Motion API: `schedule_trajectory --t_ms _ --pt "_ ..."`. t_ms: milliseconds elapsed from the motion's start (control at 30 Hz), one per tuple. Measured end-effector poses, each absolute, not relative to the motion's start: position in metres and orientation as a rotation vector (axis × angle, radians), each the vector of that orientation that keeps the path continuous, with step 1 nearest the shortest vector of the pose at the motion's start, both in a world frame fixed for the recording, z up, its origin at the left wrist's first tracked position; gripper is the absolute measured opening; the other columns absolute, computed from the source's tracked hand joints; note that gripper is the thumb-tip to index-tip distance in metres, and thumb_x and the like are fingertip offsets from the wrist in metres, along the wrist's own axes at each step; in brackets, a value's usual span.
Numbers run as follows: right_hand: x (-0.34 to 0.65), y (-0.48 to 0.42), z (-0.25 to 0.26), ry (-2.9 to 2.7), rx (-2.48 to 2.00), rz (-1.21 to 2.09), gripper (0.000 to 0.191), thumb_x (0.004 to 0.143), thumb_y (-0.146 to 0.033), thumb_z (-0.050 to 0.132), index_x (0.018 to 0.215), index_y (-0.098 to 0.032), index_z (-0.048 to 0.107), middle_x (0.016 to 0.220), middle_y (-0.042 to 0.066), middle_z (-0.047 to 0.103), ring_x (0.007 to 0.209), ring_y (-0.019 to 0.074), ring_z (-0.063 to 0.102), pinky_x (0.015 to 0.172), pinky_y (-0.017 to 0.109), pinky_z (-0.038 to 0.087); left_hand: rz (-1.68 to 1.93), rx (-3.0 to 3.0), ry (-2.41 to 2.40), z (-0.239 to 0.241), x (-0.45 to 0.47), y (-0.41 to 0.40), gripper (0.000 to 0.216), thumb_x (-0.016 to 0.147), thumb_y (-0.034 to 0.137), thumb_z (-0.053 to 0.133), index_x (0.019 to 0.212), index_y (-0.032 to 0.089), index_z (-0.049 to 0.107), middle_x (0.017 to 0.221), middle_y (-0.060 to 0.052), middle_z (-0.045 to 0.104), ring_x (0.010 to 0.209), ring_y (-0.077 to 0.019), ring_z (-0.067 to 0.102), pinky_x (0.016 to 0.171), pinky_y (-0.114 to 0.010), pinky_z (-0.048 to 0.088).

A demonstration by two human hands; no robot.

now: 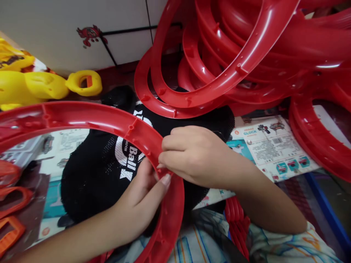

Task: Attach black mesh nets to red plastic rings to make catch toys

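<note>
A large curved red plastic ring (175,204), with small posts and ribs along its channel, runs across the left and front of the view. My left hand (141,195) grips its inner edge, the thumb lying on the channel and the other fingers hidden beneath. Just above that thumb, my right hand (192,155) is closed, its curled fingertips against the same part of the ring. Whatever sits between those right fingertips is hidden. Under the ring lies a black cloth (85,182) with white lettering.
More red rings (203,96) are heaped at the back right. Yellow plastic parts (46,84) lie at the back left, orange pieces (12,230) at the left edge. Printed cardboard (276,149) shows beneath the heap. Several red parts (237,226) lie by my lap; a blue edge (329,208) runs at right.
</note>
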State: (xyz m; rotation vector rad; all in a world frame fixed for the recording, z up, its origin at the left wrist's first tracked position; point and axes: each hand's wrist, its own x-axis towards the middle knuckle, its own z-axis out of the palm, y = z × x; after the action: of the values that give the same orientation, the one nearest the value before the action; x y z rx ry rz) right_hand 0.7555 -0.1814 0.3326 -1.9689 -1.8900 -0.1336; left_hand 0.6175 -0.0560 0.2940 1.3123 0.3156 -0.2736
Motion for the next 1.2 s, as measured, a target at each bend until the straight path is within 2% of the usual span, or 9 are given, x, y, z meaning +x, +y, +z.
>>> schedule_trajectory --t_ms 167,300,467,567,733,867,1033,1200 --pt "0.756 -0.185 0.337 -1.881 -2.024 -0.210 0.020 0.092 -0.011 0.047 0.079 -0.013 0.062 0.077 0.001 0.055 0.068 0.0134 0.042 0.060 0.028 0.027 -0.273 1.621 0.283 0.293 0.617 -0.044 0.041 0.095 0.039 0.046 0.132 0.025 0.037 0.129 -0.007 0.054 0.120 -0.0230 0.050 0.099 -0.036 0.045" --pt "0.760 -0.188 0.344 -1.929 -1.970 -0.219 0.025 0.094 -0.010 0.043 0.082 -0.013 0.065 0.083 0.002 0.058 0.072 0.0129 0.043 0.064 0.027 0.032 -0.401 1.813 0.205 0.305 0.615 -0.031 0.050 0.094 0.039 0.047 0.140 0.029 0.029 0.130 -0.004 0.053 0.119 -0.0238 0.051 0.099 -0.034 0.046" --pt "0.757 -0.186 0.348 -1.934 -1.904 -0.232 0.029 0.097 -0.011 0.039 0.084 -0.016 0.066 0.086 0.001 0.058 0.073 0.0116 0.042 0.067 0.027 0.033 -0.474 1.883 0.045 0.321 0.615 -0.035 0.049 0.096 0.038 0.041 0.141 0.025 0.027 0.133 -0.008 0.050 0.122 -0.0258 0.049 0.102 -0.038 0.045" --pt "0.753 -0.186 0.347 -1.921 -1.917 -0.221 0.032 0.097 -0.009 0.038 0.084 -0.016 0.066 0.089 0.000 0.057 0.074 0.0117 0.041 0.069 0.028 0.033 -0.524 1.872 -0.015 0.321 0.617 -0.042 0.045 0.097 0.038 0.036 0.139 0.024 0.026 0.134 -0.010 0.050 0.124 -0.0261 0.047 0.099 -0.037 0.048" --pt "0.753 -0.187 0.350 -1.874 -1.859 -0.055 0.032 0.096 -0.008 0.038 0.084 -0.011 0.068 0.086 0.003 0.057 0.077 0.0128 0.043 0.071 0.026 0.035 -0.526 1.863 -0.060 0.314 0.617 -0.045 0.048 0.098 0.037 0.035 0.142 0.023 0.023 0.140 -0.011 0.045 0.131 -0.0274 0.041 0.102 -0.037 0.045" --pt "0.755 -0.187 0.350 -1.913 -1.886 0.018 0.025 0.095 -0.008 0.044 0.086 -0.010 0.067 0.089 0.004 0.056 0.079 0.0133 0.044 0.073 0.025 0.037 -0.545 1.830 -0.069 0.314 0.616 -0.044 0.046 0.097 0.035 0.039 0.140 0.024 0.028 0.138 -0.011 0.046 0.125 -0.0256 0.047 0.101 -0.036 0.046" --pt "0.759 -0.187 0.346 -1.911 -1.900 0.035 0.023 0.094 -0.008 0.046 0.082 -0.011 0.065 0.087 0.004 0.057 0.078 0.0130 0.046 0.071 0.024 0.039 -0.607 1.574 -0.001 0.315 0.617 -0.047 0.043 0.094 0.037 0.049 0.134 0.027 0.036 0.121 -0.007 0.058 0.107 -0.0206 0.059 0.091 -0.031 0.051" --pt "0.758 -0.187 0.345 -1.874 -1.891 -0.026 0.022 0.093 -0.009 0.047 0.081 -0.010 0.064 0.086 0.005 0.057 0.078 0.0132 0.047 0.072 0.025 0.040 -0.371 1.150 0.142 0.307 0.617 -0.055 0.029 0.093 0.035 0.051 0.119 0.022 0.053 0.113 -0.007 0.064 0.100 -0.0199 0.063 0.085 -0.030 0.054"
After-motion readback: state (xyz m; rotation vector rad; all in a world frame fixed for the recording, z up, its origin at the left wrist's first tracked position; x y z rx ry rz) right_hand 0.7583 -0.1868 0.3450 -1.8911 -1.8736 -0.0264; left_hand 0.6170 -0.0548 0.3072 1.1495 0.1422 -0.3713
